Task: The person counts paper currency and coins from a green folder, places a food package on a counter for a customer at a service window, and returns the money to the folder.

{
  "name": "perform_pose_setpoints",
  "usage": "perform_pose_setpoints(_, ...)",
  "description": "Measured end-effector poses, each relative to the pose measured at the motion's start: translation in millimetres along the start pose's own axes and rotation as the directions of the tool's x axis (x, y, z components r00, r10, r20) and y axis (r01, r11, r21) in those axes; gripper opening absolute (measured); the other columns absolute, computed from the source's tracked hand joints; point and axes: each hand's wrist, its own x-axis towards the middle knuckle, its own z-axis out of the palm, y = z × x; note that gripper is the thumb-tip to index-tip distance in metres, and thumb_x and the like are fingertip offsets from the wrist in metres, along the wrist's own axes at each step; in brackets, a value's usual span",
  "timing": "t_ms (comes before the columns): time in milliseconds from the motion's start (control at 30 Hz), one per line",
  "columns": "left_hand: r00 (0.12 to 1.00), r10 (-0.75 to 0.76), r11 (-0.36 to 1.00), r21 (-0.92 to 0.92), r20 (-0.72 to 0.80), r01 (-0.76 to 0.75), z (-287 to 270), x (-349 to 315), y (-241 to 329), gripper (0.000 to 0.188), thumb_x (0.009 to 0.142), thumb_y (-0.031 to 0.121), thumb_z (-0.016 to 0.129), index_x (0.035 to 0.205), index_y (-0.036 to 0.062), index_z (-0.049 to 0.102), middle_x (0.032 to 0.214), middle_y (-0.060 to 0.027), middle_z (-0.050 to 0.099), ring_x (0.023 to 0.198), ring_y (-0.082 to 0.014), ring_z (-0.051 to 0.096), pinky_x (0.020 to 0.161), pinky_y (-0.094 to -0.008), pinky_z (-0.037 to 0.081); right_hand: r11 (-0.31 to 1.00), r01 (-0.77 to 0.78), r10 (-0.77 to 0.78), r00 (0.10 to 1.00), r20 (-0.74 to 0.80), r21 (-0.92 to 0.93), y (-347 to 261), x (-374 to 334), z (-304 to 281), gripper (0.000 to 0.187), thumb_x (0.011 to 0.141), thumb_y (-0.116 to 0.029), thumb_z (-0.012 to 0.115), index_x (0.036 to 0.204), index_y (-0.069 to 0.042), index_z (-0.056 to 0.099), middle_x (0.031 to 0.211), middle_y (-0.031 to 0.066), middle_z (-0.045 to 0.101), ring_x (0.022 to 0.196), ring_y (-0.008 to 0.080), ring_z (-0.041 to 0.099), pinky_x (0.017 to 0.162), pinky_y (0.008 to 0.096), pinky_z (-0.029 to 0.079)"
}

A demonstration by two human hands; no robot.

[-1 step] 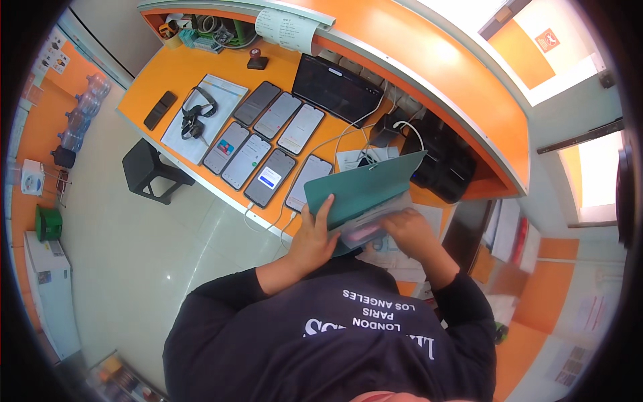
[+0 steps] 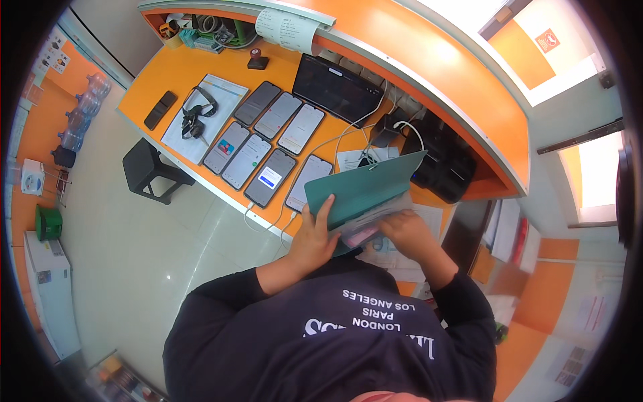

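Observation:
A green folder (image 2: 358, 189) is spread open in front of my body, above the desk's front edge. My left hand (image 2: 313, 234) grips its left side, index and middle fingers on the inner face. Inside its lower part lie thin pale sheets (image 2: 375, 218), perhaps in a clear sleeve, with a pink piece (image 2: 364, 234) showing. My right hand (image 2: 406, 232) is closed at the right end of these sheets, its fingers bent and partly hidden. Just left of the folder lies a phone (image 2: 309, 184) with a cable plugged in.
Several phones stand in rows on the orange desk (image 2: 201, 60), one with a lit pop-up (image 2: 270, 179). Behind them is a dark tablet (image 2: 338, 87). White cables (image 2: 343, 134) run near the folder. A headset (image 2: 194, 117) rests on papers. A black stool (image 2: 151, 171) stands left.
My right hand has shifted very slightly to the left along the pale sheets, and less of the pink piece shows. The left hand and the folder stay almost in place.

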Motion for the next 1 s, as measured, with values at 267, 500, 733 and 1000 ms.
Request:
perform_pose_setpoints(267, 1.0, -0.016, 1.0, -0.013, 0.009, 0.016, 0, -1, 1, 0.094, 0.082, 0.006, 0.077, 0.159, 0.0121, 0.023, 0.141, -0.0343, 0.032, 0.114, -0.0542, 0.055, 0.089, -0.0488, 0.056, 0.996, -0.076, 0.084, 0.942, 0.324, -0.039, -3, 6, 26, 0.016, 0.079, -0.012, 0.067, 0.092, -0.007, 0.074, 0.087, 0.011, 0.073, 0.079, 0.0292, 0.073, 0.07, 0.0398, 0.057)
perform_pose_setpoints(500, 1.0, -0.024, 0.998, -0.049, 0.006, 0.025, 0, 1, 1, 0.094, 0.082, 0.006, 0.076, 0.159, 0.0129, 0.023, 0.144, -0.0347, 0.03, 0.115, -0.0547, 0.055, 0.092, -0.0487, 0.055, 0.932, -0.358, 0.317, 0.744, 0.589, -0.049, -1, 31, 41, 0.018, 0.083, -0.016, 0.069, 0.097, -0.009, 0.078, 0.094, 0.0155, 0.074, 0.09, 0.0342, 0.073, 0.078, 0.0443, 0.058)
perform_pose_setpoints(733, 0.999, -0.02, 1.0, 0.01, 0.045, 0.02, -1, 5, 1, 0.1, 0.081, 0.006, 0.08, 0.159, 0.0073, 0.016, 0.142, -0.033, 0.025, 0.123, -0.0521, 0.049, 0.097, -0.0459, 0.052, 0.837, -0.526, 0.498, 0.624, 0.602, -0.148, 7, 28, 76, 0.022, 0.087, -0.028, 0.069, 0.1, -0.013, 0.079, 0.1, 0.0157, 0.075, 0.095, 0.0357, 0.072, 0.082, 0.047, 0.057)
perform_pose_setpoints(1000, 0.998, -0.035, 0.999, -0.001, 0.05, 0.035, 1, 5, -2, 0.1, 0.081, 0.007, 0.08, 0.158, 0.0066, 0.017, 0.143, -0.0365, 0.025, 0.125, -0.0557, 0.046, 0.103, -0.0483, 0.049, 0.818, -0.574, 0.492, 0.66, 0.567, -0.042, 4, 25, 51, 0.022, 0.086, -0.032, 0.073, 0.101, -0.018, 0.08, 0.098, 0.0126, 0.075, 0.097, 0.0332, 0.072, 0.082, 0.0456, 0.057)
